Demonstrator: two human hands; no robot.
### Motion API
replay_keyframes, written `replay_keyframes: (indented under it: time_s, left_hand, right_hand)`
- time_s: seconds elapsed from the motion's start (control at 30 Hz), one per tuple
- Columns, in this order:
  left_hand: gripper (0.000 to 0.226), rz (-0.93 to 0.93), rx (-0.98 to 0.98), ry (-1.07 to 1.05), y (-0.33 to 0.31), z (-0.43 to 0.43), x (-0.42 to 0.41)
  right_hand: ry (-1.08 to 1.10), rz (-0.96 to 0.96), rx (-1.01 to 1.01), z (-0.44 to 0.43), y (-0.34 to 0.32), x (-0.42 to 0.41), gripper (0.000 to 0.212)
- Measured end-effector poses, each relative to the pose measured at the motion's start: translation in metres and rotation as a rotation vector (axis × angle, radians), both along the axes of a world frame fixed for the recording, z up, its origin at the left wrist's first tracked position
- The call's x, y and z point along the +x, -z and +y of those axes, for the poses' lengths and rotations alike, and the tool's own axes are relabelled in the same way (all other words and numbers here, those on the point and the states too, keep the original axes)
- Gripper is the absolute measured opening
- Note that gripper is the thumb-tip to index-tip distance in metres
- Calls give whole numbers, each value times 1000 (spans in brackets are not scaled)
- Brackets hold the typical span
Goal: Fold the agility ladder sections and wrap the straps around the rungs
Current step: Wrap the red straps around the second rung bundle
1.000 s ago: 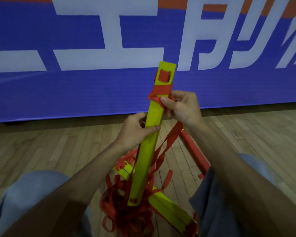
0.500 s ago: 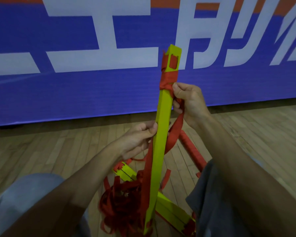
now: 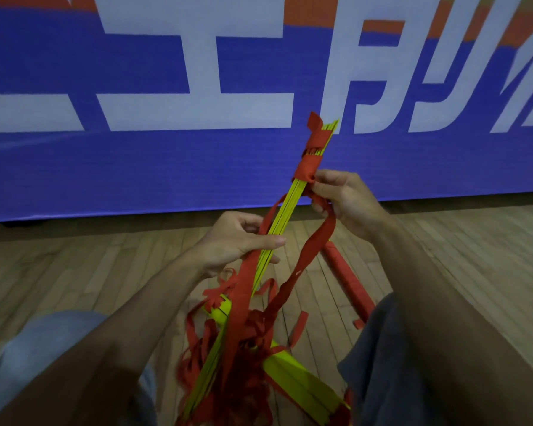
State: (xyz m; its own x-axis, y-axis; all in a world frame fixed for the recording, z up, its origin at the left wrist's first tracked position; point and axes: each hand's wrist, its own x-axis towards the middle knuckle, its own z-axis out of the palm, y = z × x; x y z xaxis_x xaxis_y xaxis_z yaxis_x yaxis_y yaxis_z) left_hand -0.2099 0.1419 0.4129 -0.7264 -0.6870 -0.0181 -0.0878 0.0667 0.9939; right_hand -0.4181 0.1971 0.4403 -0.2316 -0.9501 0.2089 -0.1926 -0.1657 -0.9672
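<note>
A stack of yellow ladder rungs (image 3: 285,210) stands tilted up to the right, seen edge-on. Red strap is wound round its upper end (image 3: 306,170). My left hand (image 3: 237,241) grips the stack at mid-length, thumb across the front. My right hand (image 3: 342,199) pinches the red strap (image 3: 317,241) just below the wound part; a loop of it hangs down from that hand. A tangle of loose red strap (image 3: 246,348) lies at the stack's lower end between my knees.
More yellow rungs (image 3: 302,385) lie flat on the wooden floor (image 3: 74,272). A red padded bar (image 3: 348,281) slants across the floor by my right knee. A blue banner (image 3: 136,164) with white characters closes off the back.
The rung stack has turned from flat-on to edge-on and tilted further right. My right hand has carried the strap round the upper end and now holds a hanging loop.
</note>
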Motion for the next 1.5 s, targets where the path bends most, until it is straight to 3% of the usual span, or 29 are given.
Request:
replay_keyframes:
  time_s: [0.13, 0.27, 0.33, 0.43, 0.53, 0.6, 0.73, 0.83, 0.97, 1.1, 1.2, 1.37, 1.5]
  left_hand:
    - [32, -35, -73, -90, 3, -6, 1]
    - [35, -115, -173, -187, 7, -11, 2]
    - [36, -169, -231, -258, 10, -10, 0]
    - [33, -188, -326, -388, 13, -12, -3]
    - [28, -308, -617, -444, 14, -12, -3]
    - [33, -366, -719, -468, 15, -10, -4]
    - [39, -474, -837, -471, 17, -5, -7]
    - [39, -531, -880, -465, 18, -3, -10]
    - [43, -447, -752, -361, 22, -7, -13]
    - [16, -146, -342, -94, 11, -1, -9]
    - [29, -7, -118, 18, 7, -6, -3]
    - [36, 157, 84, 141, 7, 0, -4]
    - [44, 156, 249, 366, 7, 11, -4]
  right_hand:
    - [136, 197, 59, -4, 2, -1, 28]
    - [203, 429, 198, -8, 9, -5, 16]
    - [196, 368, 262, -6, 8, 1, 21]
    - [73, 90, 257, -1, 1, 19, 29]
    - [-29, -76, 218, 2, 1, 30, 22]
    - [-2, -42, 206, 1, 4, 34, 25]
    - [282, 283, 114, -6, 17, 39, 41]
    - [342, 193, 67, -9, 20, 45, 43]
    - [359, 152, 10, -12, 13, 44, 42]
    - [385, 57, -12, -13, 9, 29, 27]
    - [298, -43, -81, -5, -2, 21, 14]
    - [145, -325, -182, 8, -16, 23, 27]
    - [114, -373, -223, 6, -13, 16, 35]
